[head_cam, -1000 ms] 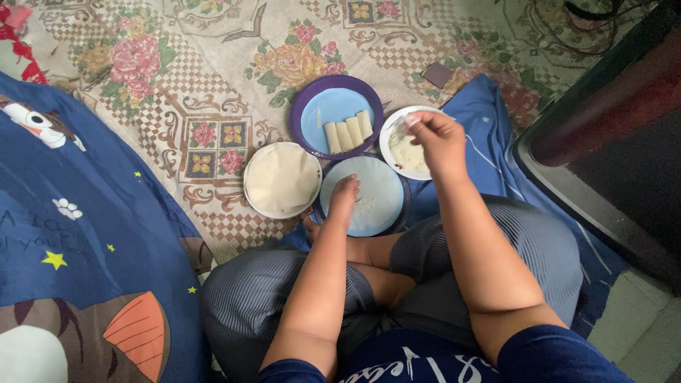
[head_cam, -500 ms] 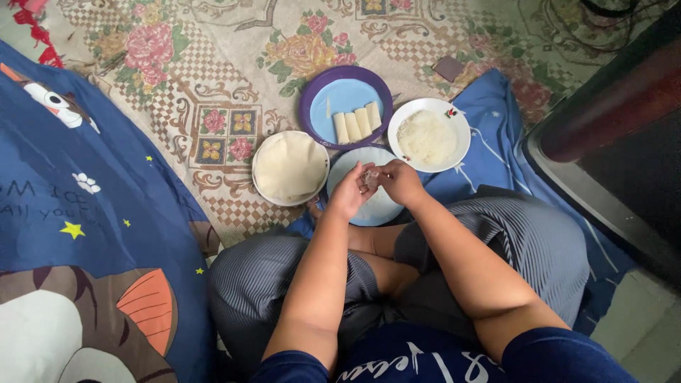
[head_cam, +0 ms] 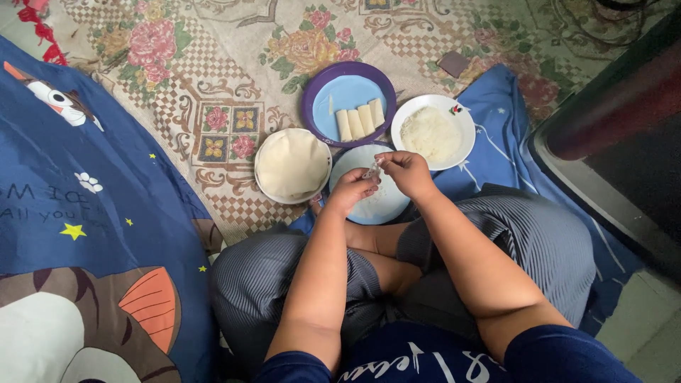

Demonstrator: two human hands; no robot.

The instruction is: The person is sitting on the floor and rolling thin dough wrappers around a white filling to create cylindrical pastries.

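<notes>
From the head camera, the person sat cross-legged on a floral patterned floor mat (head_cam: 213,78), both hands meeting over a pale blue round plate (head_cam: 369,206) just in front of the knees. The left hand (head_cam: 352,190) and the right hand (head_cam: 406,170) were drawn together, fingertips pinched on a small whitish bit of food (head_cam: 374,169) held between them above that plate; what exactly it was could not be made out. Just left of the blue plate, touching it, stood a white bowl stacked with thin round beige wrappers (head_cam: 292,164). Behind it lay a purple-rimmed round plate (head_cam: 347,101) carrying four pale rolled wraps (head_cam: 360,120) side by side. To the right sat a white round plate of shredded white filling (head_cam: 433,131). A dark blue cartoon-print blanket (head_cam: 78,234) covered the left.
</notes>
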